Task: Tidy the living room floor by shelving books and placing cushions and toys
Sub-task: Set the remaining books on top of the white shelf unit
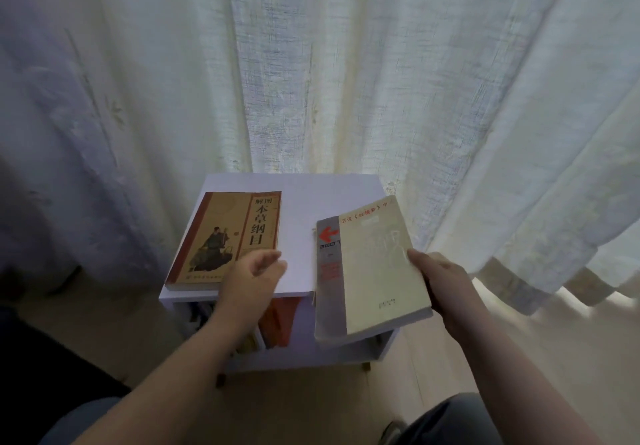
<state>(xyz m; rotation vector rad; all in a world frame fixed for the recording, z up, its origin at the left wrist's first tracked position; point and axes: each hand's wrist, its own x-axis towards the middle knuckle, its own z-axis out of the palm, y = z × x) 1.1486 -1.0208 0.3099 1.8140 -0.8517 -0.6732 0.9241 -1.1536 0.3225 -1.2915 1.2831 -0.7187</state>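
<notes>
A cream book (pixel 374 271) with a grey spine strip and red arrow is held by its right edge in the grip of the right hand (pixel 440 278), above the right side of the white shelf unit (pixel 304 209); its long axis runs away from the person, top edge toward the curtain (pixel 311 63), tilted slightly right; a brown book (pixel 225 236) lies flat on the shelf's top at left, long axis likewise pointing away; the left hand (pixel 252 282) is seen loosely open, empty, over its near corner; more books (pixel 277 320) are shelved below.
</notes>
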